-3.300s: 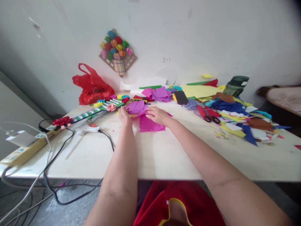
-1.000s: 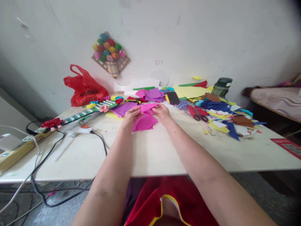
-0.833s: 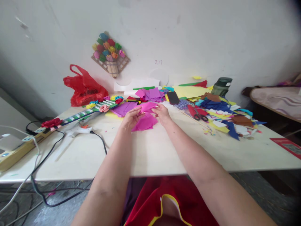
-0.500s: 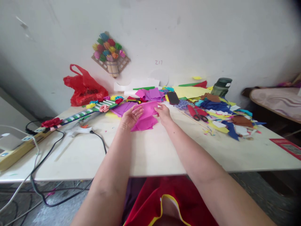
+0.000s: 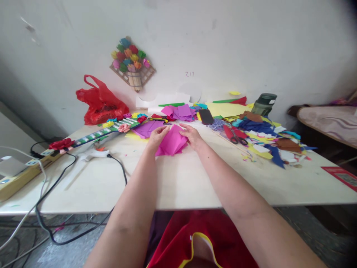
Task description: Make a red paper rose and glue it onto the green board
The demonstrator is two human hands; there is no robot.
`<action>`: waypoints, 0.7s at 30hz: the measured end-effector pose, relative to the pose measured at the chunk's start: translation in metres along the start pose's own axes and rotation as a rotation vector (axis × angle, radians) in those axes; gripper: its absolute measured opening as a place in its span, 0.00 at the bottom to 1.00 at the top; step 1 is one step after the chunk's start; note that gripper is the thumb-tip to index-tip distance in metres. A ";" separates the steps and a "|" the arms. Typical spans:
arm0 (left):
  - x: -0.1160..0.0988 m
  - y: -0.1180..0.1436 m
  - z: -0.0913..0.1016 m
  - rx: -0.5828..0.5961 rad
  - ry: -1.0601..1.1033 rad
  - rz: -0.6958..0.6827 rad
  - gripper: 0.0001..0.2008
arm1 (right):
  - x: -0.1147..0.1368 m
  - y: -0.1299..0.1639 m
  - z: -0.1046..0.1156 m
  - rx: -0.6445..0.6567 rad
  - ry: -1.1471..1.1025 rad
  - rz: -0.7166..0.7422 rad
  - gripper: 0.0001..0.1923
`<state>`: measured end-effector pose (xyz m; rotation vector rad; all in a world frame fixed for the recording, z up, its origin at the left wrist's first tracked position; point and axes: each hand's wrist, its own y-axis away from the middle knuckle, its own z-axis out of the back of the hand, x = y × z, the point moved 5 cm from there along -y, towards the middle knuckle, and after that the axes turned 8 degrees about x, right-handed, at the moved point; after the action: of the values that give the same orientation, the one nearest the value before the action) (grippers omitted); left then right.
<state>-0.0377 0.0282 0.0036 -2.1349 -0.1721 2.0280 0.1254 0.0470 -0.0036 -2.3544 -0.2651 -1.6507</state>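
Note:
A magenta paper sheet (image 5: 173, 140) is between my two hands, over the middle of the table, with a crease running down it and more magenta paper under it. My left hand (image 5: 158, 138) is closed at the sheet's left side, its fingers bent together toward the top edge. At the right side, my right hand (image 5: 192, 137) grips the sheet with thumb and fingers; the exact contact is partly hidden. Just beyond the left hand lie purple paper sheets (image 5: 147, 128), and farther back is a pile of violet and pink paper pieces (image 5: 183, 112).
Scissors (image 5: 238, 140) lie right, beside a heap of coloured scraps (image 5: 259, 128). A phone (image 5: 205, 116) and a green bottle (image 5: 263, 104) stand farther back. On the left are a glue gun (image 5: 95, 154), its cord, a flower-decorated strip (image 5: 107, 131) and a red bag (image 5: 102, 104).
The left hand has turned from an open palm to bent fingers at the sheet. The magenta sheet has come down and tilted, now showing a crease. The right hand has shifted slightly.

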 end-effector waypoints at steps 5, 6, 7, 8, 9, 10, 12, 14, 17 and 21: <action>-0.003 0.004 -0.005 0.103 0.020 0.004 0.27 | -0.001 -0.002 0.005 -0.021 0.036 0.000 0.25; -0.004 0.004 -0.006 0.122 0.036 -0.001 0.27 | -0.001 -0.002 0.006 -0.030 0.051 -0.003 0.25; -0.004 0.005 -0.007 0.148 0.049 0.005 0.27 | -0.001 -0.001 0.007 -0.040 0.065 -0.010 0.24; -0.003 0.005 -0.008 0.175 0.060 0.018 0.26 | -0.001 -0.001 0.008 -0.049 0.077 -0.020 0.23; -0.002 0.005 -0.008 0.195 0.063 0.036 0.26 | -0.001 0.000 0.008 -0.057 0.087 -0.033 0.23; 0.000 0.005 -0.008 0.197 0.056 0.052 0.25 | 0.000 0.001 0.009 -0.063 0.094 -0.046 0.22; 0.004 0.003 -0.004 0.135 0.015 0.066 0.22 | 0.000 0.002 0.008 -0.059 0.107 -0.064 0.22; 0.007 0.001 0.001 0.040 -0.032 0.046 0.20 | 0.001 0.003 0.006 -0.044 0.116 -0.070 0.21; 0.006 0.000 0.004 -0.003 -0.070 0.024 0.22 | 0.000 0.003 0.005 -0.032 0.122 -0.081 0.21; 0.002 0.002 0.001 0.083 -0.091 0.037 0.26 | -0.001 0.004 0.005 -0.053 0.125 -0.110 0.21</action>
<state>-0.0383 0.0269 0.0016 -2.0131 -0.0612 2.1149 0.1312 0.0447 -0.0063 -2.2998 -0.3353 -1.8701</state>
